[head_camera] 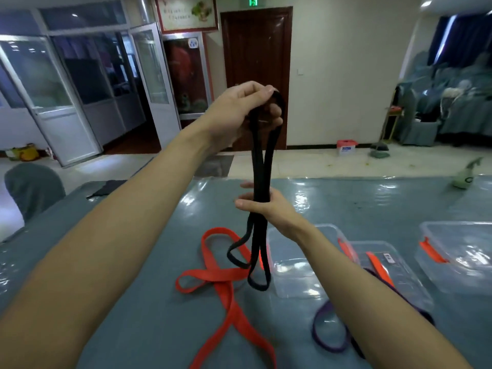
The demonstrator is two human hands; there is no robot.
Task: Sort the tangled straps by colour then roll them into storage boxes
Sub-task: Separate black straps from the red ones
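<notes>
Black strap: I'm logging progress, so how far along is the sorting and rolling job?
Done: black strap, red strap and purple strap look separated. In hand: left hand and right hand hold the black one up in hanging loops, unrolled. Left: rolling all three; no rolled strap shows in the clear boxes.

black strap (259,169): matt woven cloth | storage boxes (292,275): clear glossy plastic | table cover (346,198): shiny film

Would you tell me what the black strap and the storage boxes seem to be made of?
The black strap looks like matte woven webbing, perhaps elastic: it hangs limp in loops. The storage boxes look like clear glossy plastic: see-through walls, glinting highlights.
</notes>
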